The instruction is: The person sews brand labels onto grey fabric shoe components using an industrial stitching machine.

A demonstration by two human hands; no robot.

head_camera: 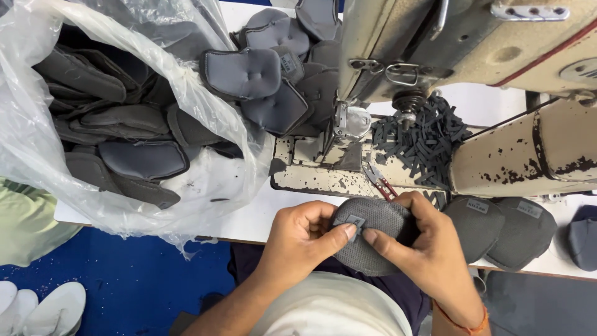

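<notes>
Your left hand (pixel 303 239) and right hand (pixel 429 249) each hold a closed grip on the grey padded piece (pixel 373 233) at the worktop's (pixel 249 219) near edge, thumbs pinching a small label (pixel 352 223). Beyond: red-handled snips (pixel 380 182), sewing machine (pixel 472 81), grey strips (pixel 423 140).

Two hands, the left hand (pixel 298 239) and the right hand (pixel 429 249), share one grey mesh pad (pixel 376 233) with one small tab (pixel 353 223) on it. One sewing machine (pixel 460 68) stands far right. One clear plastic bag (pixel 93 118) lies left, its grey pieces too many to count. Two finished pads (pixel 500 227) lie right. One heap of dark strips (pixel 423 140) rests uncounted.
</notes>
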